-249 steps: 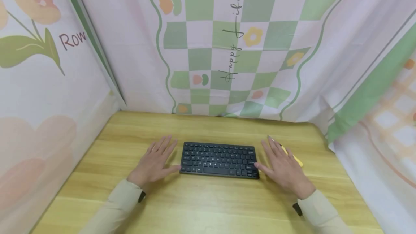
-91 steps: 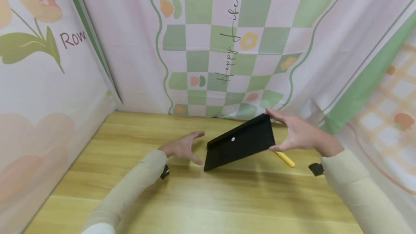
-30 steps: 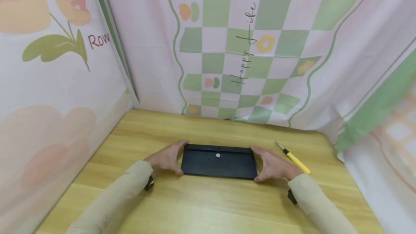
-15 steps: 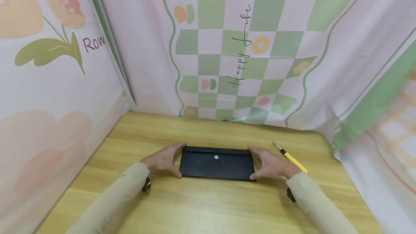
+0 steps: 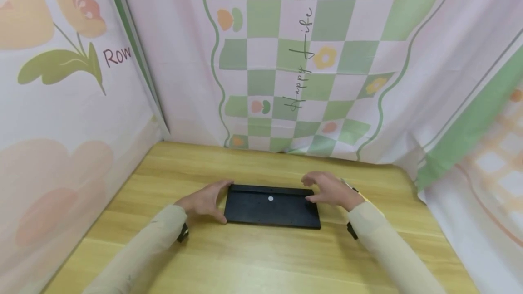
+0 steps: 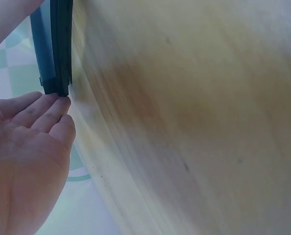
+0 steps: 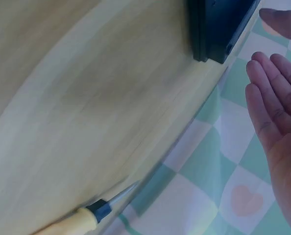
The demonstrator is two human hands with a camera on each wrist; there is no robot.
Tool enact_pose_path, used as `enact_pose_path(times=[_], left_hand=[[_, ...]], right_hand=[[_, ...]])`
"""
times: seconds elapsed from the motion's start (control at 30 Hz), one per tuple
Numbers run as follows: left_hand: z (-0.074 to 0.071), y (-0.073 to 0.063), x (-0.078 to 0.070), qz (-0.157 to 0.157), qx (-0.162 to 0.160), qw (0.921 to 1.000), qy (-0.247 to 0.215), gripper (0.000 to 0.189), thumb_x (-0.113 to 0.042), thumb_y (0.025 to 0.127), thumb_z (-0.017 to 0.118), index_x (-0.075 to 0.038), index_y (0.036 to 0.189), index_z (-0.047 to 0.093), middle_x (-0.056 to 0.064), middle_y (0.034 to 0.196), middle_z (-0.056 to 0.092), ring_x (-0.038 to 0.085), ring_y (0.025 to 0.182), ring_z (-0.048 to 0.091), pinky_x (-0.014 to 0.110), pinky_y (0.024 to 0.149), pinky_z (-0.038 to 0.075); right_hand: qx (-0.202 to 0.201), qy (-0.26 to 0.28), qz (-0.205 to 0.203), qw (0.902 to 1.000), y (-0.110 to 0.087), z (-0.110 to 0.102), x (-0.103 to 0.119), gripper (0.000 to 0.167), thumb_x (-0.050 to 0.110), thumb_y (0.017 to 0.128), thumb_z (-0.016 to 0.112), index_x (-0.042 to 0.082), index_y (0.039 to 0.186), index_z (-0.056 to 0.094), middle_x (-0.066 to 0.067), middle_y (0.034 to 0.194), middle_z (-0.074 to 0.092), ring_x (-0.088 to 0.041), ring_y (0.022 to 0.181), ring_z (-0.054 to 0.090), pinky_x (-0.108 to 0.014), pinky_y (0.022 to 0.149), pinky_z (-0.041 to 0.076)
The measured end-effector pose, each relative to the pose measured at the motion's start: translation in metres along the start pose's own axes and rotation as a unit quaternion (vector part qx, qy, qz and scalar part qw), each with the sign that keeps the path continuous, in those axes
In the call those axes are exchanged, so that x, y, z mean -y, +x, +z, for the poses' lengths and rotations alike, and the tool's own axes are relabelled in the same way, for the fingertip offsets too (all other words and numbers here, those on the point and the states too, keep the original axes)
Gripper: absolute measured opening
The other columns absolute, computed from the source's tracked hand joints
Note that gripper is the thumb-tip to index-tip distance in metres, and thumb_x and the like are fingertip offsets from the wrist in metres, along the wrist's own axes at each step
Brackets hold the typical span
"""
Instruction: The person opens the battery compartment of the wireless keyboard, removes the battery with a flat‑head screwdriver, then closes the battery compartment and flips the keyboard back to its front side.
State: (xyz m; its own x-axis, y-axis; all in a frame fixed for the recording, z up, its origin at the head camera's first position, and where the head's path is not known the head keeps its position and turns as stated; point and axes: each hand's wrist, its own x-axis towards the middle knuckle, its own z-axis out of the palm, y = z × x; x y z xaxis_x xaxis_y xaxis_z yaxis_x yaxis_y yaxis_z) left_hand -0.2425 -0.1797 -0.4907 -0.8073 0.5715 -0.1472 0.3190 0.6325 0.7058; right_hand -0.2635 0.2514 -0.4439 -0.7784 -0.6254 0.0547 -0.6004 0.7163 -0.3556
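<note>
A black keyboard [image 5: 265,210] lies face down on the wooden table, its underside up, with a white round dot near the middle. My left hand [image 5: 206,201] holds its left end, thumb at the near corner and fingertips at the far one. In the left wrist view those fingertips [image 6: 57,100] meet the keyboard's narrow side. Raised over the right end, my right hand [image 5: 328,189] is away from the surface, thumb and fingers apart with nothing between them. The right wrist view shows a gap between its fingers [image 7: 265,88] and the keyboard [image 7: 224,29].
A screwdriver [image 7: 82,223] with a yellow handle and black collar lies on the table right of the keyboard, partly behind my right forearm in the head view. Patterned curtains [image 5: 294,58] stand along the table's back edge and both sides.
The keyboard, keys up at first, was lifted, turned over and laid face down between both hands. My right hand has just let go and risen; my left hand stays at the left end.
</note>
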Motion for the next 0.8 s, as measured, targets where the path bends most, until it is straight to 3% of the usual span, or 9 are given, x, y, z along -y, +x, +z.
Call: enact_pose_path(times=[0.27,0.6,0.8], left_hand=[[-0.001,-0.002,0.0,0.004,0.008,0.9999,-0.007,0.127,-0.031,0.07,0.101,-0.008,0.168,0.022,0.016,0.175,0.024,0.039,0.162,0.024,0.059,0.132,0.025],[-0.001,-0.002,0.0,0.001,0.009,0.9998,-0.016,0.128,-0.032,0.07,0.101,-0.009,0.168,0.022,0.015,0.176,0.022,0.039,0.162,0.023,0.059,0.132,0.025],[-0.002,-0.002,0.0,0.003,0.008,0.9999,-0.009,0.128,-0.032,0.071,0.1,-0.008,0.169,0.022,0.016,0.176,0.023,0.039,0.162,0.024,0.059,0.132,0.025]], right_hand=[[0.008,-0.004,-0.037,0.9993,0.019,0.007,0.002,0.037,0.015,0.088,0.084,0.001,0.12,0.071,-0.008,0.108,0.076,-0.024,0.099,0.073,-0.04,0.087,0.063],[0.024,-0.008,-0.053,0.9983,0.029,0.016,0.0,0.028,0.008,0.086,0.083,0.0,0.11,0.072,-0.008,0.099,0.075,-0.02,0.09,0.072,-0.033,0.08,0.063],[0.04,-0.043,-0.059,0.9965,0.038,0.012,0.004,0.022,0.005,0.087,0.083,0.002,0.105,0.073,-0.008,0.095,0.075,-0.019,0.086,0.071,-0.031,0.076,0.062]])
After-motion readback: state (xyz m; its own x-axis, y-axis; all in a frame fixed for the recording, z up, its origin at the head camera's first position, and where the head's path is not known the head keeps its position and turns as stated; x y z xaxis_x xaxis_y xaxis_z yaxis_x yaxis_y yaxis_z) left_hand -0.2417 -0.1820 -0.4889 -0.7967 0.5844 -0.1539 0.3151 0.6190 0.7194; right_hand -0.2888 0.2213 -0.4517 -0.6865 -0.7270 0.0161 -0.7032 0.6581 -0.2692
